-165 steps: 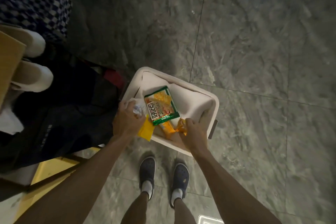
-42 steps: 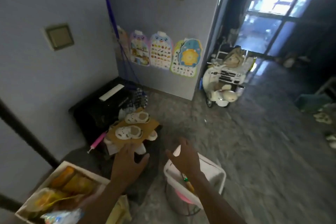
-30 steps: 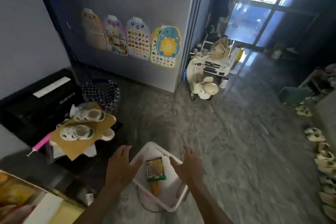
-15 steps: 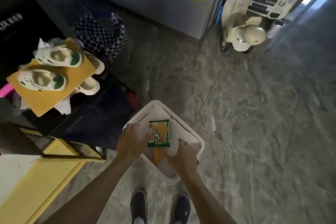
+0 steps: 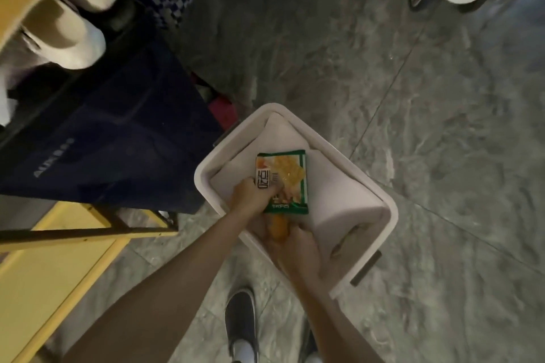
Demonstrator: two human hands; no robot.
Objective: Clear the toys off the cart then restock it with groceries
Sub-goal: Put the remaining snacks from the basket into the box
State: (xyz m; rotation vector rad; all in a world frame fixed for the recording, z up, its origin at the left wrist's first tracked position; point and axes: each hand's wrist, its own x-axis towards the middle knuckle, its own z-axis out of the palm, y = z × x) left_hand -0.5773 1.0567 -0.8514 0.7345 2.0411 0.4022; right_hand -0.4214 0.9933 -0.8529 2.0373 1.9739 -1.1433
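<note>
In a white plastic cart tray (image 5: 390, 215), left hand (image 5: 250, 196) grips a green snack packet (image 5: 290, 183); right hand (image 5: 299, 244) touches an orange packet (image 5: 278, 229), hold unclear. Better laid flat.

We see a white cart basket (image 5: 202, 183), open-topped. Inside, a green snack packet (image 5: 290, 183) lies face up, the left hand (image 5: 250, 194) gripping its left edge. Just nearer, the right hand (image 5: 298, 247) holds an orange packet (image 5: 278, 228).
</note>
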